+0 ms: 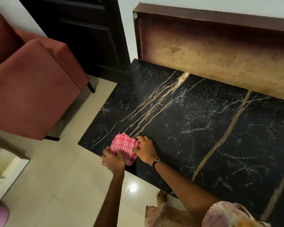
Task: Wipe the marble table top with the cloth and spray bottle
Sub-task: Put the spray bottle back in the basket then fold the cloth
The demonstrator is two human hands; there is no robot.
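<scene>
- Along the far wall behind the bench [203, 128] stands a wide brown panel [220, 51] with a dark wooden frame, touching the bench's back edge.
- Black marble with gold and white veins forms the bench top, which fills the right and middle of the view.
- Left of the bench, apart from it on the pale tiled floor [64, 185], sit two red upholstered chairs [28, 89]; a dark door [82, 30] lies behind them.
- A bare foot [161, 196] shows on the floor just beside the bench's near edge.
- On the near left corner of the bench lies the folded pink checked cloth [124, 147], partly hanging over the edge.
- The right hand [145, 149], a dark band [156, 163] at its wrist, curls its fingers over the cloth's right side.
- The left hand [113, 158] grips the cloth's near left edge, thumb on top.
</scene>
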